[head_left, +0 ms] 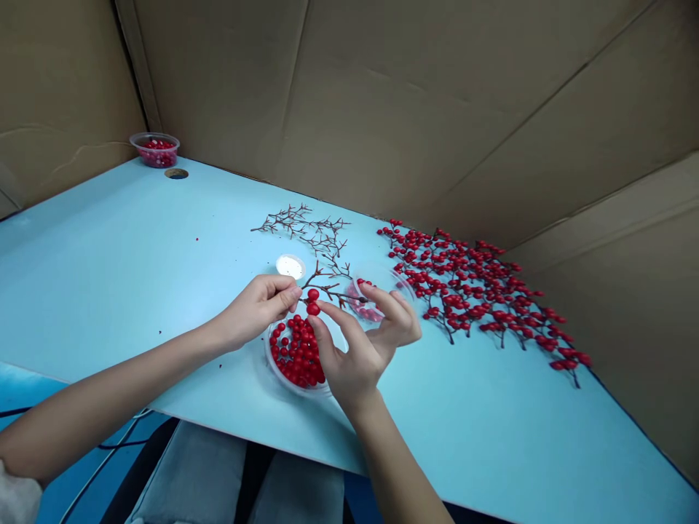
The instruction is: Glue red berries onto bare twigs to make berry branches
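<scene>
My left hand point(267, 307) pinches a thin brown branch point(328, 288) that extends to the right past my right hand. Two red berries point(313, 301) show at the branch, one above the other. The thumb and index finger of my right hand point(357, 338) close on the lower berry; its other fingers are raised near the branch's dark end. Under both hands stands a clear bowl of loose red berries point(298, 353), partly hidden by my right hand. A second clear container point(404, 280) with red berries lies behind my right hand.
Bare branches point(306, 227) lie at the back middle, near a small white dish point(290, 266). Many berry-covered branches point(459, 280) spread over the right side. A tub of berries point(157, 151) stands in the far left corner. Cardboard walls point(349, 116) border the blue table point(136, 269).
</scene>
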Demonstrator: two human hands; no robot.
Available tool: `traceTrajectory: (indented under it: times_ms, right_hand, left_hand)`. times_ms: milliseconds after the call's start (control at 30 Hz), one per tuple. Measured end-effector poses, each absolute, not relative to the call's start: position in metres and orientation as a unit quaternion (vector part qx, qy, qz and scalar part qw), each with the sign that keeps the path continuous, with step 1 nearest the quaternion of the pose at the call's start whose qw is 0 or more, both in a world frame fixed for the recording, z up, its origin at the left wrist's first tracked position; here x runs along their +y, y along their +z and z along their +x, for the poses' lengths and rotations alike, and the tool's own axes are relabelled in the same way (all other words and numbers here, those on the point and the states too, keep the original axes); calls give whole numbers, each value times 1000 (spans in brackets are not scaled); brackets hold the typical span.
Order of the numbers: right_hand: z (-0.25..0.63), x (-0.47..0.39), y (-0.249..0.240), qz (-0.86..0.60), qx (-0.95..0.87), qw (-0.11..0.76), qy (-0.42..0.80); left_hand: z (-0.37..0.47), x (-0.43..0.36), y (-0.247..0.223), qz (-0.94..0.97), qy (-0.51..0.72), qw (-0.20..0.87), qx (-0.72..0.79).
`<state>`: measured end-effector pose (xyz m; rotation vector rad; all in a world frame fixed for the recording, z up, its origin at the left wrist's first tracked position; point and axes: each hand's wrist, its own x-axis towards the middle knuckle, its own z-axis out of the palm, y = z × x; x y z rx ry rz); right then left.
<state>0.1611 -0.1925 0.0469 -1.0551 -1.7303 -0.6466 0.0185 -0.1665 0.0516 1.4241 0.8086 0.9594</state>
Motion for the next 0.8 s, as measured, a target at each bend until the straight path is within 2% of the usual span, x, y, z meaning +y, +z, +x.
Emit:
traceTrajectory:
  times_ms: [400, 567, 667, 733, 800]
  right_hand:
    - [160, -192, 47, -434, -720, 480, -251]
    - [160, -196, 48, -412, -707, 498, -287]
    - [168, -198, 50, -362, -679, 544, -334]
    - [176, -198, 53, -361, -659, 584, -308]
    - [183, -197, 56, -394, -658, 604, -218]
  left_hand:
    - [20, -166, 51, 598, 413, 597, 340]
    - [17, -166, 55, 642, 410, 545, 350]
    - [15, -165, 58, 677, 404, 506, 349]
    - [14, -165, 60, 699, 398, 485, 343]
    - [13, -165, 60, 718, 388, 473, 332]
